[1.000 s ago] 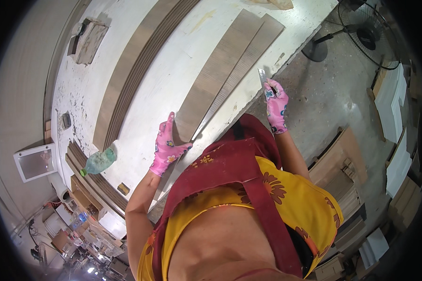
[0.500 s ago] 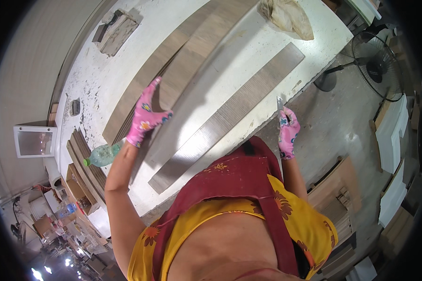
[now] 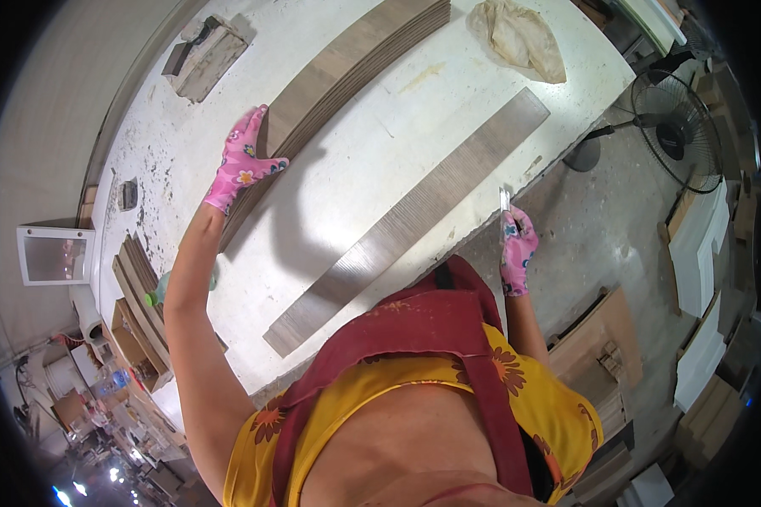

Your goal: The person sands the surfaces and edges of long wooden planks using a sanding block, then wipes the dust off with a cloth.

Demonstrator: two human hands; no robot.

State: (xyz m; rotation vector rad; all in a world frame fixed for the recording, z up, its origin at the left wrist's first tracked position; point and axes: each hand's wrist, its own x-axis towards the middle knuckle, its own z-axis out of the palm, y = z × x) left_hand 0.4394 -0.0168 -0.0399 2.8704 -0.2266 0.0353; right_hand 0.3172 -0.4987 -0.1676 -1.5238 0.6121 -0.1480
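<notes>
Fingers of the left hand lie spread and flat on the near end of the stack of thin wood strips — a pressing hold, likely to keep the pile square on the white bench. The right hand, off the bench edge, has its fingers closed around a small blade, held upright. One long strip lies apart, slanting across the bench by the front edge, within easy reach.
</notes>
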